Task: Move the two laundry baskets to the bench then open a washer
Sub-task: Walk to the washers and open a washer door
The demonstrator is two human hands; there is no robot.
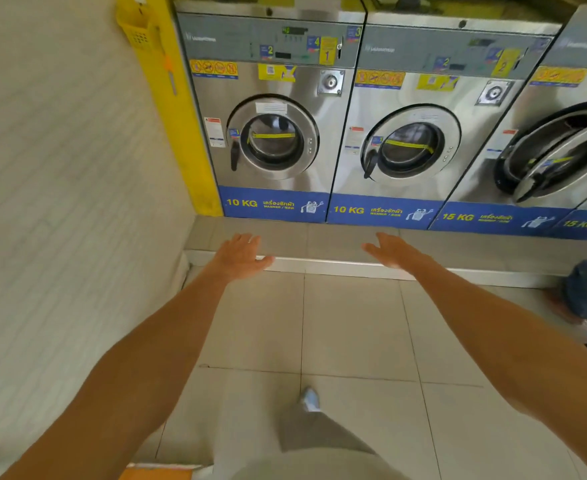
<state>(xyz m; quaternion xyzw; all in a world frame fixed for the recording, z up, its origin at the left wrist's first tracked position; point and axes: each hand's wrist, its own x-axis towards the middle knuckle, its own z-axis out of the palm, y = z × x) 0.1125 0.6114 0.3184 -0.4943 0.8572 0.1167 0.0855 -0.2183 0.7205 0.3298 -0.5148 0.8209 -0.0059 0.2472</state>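
Both hands — the left hand (240,252) and the right hand (394,252) — reach forward spread and empty, well short of the washer (271,112) ahead: stainless steel, round door shut, standing beside the yellow pillar (181,126).

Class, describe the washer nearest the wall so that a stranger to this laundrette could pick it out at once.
Start at the yellow pillar by the white wall and take the first steel machine right of it: the leftmost washer. Its round door is shut. Unlike its 10 KG twin alongside, it carries a yellow tag numbered 1, not 2.
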